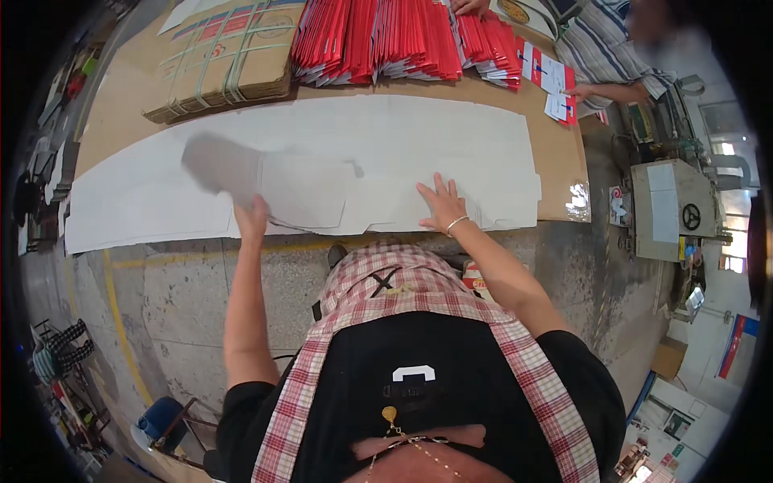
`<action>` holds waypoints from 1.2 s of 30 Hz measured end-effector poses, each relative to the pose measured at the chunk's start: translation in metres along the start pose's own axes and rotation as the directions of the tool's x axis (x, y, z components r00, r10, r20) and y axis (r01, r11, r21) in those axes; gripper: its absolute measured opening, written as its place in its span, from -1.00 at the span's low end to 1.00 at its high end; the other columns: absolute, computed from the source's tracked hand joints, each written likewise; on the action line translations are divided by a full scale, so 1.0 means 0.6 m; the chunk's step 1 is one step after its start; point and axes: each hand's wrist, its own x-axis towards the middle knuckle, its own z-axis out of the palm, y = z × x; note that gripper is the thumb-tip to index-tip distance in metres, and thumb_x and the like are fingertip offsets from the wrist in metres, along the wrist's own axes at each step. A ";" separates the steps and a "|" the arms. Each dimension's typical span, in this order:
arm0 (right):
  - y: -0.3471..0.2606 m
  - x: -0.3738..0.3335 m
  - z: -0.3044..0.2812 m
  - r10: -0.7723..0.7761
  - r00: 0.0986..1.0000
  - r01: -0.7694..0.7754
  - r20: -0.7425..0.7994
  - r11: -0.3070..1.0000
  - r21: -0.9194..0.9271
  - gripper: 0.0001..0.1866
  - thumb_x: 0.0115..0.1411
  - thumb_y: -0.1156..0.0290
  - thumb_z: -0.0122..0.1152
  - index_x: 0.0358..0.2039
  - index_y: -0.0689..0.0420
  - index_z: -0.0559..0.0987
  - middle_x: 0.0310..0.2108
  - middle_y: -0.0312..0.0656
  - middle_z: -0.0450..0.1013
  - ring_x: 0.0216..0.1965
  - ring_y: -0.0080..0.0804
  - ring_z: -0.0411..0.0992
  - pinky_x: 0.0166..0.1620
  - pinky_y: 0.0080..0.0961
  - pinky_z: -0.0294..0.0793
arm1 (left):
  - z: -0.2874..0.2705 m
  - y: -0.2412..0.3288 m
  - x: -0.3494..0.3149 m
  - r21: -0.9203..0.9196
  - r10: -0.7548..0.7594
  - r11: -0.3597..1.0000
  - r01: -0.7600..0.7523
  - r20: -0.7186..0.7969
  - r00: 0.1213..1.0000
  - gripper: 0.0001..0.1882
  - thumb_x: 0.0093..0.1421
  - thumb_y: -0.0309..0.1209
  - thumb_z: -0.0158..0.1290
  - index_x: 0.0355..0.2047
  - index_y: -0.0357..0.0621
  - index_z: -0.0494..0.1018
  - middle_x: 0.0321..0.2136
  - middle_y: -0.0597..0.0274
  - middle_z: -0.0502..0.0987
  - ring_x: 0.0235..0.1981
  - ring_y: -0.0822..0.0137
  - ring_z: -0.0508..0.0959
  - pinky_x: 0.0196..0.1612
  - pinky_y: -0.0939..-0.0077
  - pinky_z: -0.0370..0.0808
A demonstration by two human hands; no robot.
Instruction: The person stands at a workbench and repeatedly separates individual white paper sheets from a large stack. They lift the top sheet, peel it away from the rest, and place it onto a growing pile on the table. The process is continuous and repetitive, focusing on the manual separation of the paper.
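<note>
A long white cardboard sheet (451,129) lies across the front of the table. My left hand (253,217) is closed at the near edge of a thin, pale flat piece (302,189), above the left half of the sheet. This piece has a grey part (217,163) at its left, smeared by motion, so its exact kind is unclear. My right hand (441,205) has its fingers spread, over or on the white sheet near its front edge; it holds nothing.
Behind the sheet stand a strapped brown carton (233,60) and rows of red-and-white folded card pieces (403,40). Another person's hand (581,92) touches red-and-white cards (547,71) at the far right. A machine with a black handwheel (691,216) stands beyond the table.
</note>
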 end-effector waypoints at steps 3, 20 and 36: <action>0.017 -0.016 -0.003 0.060 0.997 -0.059 0.043 0.998 -0.015 0.02 -0.17 0.01 0.44 0.27 -0.43 0.04 0.37 -0.12 -0.27 0.32 0.23 -0.20 0.08 0.19 0.24 | 0.074 0.223 -0.041 0.413 0.471 0.790 -0.453 0.063 0.880 -0.38 0.06 -0.67 -0.07 0.18 -0.27 0.11 0.01 -0.24 0.34 0.03 -0.11 0.37 0.00 0.36 0.40; 0.020 0.009 0.016 0.043 0.999 -0.042 0.022 0.999 -0.010 0.08 -0.21 0.00 0.46 0.29 -0.44 0.01 0.38 -0.13 -0.33 0.32 0.25 -0.26 0.12 0.32 0.11 | 0.002 -0.123 0.016 0.197 0.116 0.975 -0.100 -0.071 0.991 -0.31 0.13 -0.45 0.00 0.22 -0.42 0.00 0.14 -0.21 0.21 0.08 -0.03 0.35 0.04 0.27 0.36; 0.060 -0.003 0.011 0.012 1.000 -0.012 0.002 1.000 0.016 0.02 -0.19 0.04 0.45 0.27 -0.40 0.06 0.37 -0.12 -0.28 0.32 0.23 -0.23 0.13 0.27 0.14 | -0.053 -0.167 0.001 -0.201 -0.473 0.867 0.457 -0.039 0.880 -0.48 0.18 -0.28 0.05 0.04 -0.40 0.27 -0.09 0.01 0.42 -0.17 0.28 0.50 -0.10 0.39 0.45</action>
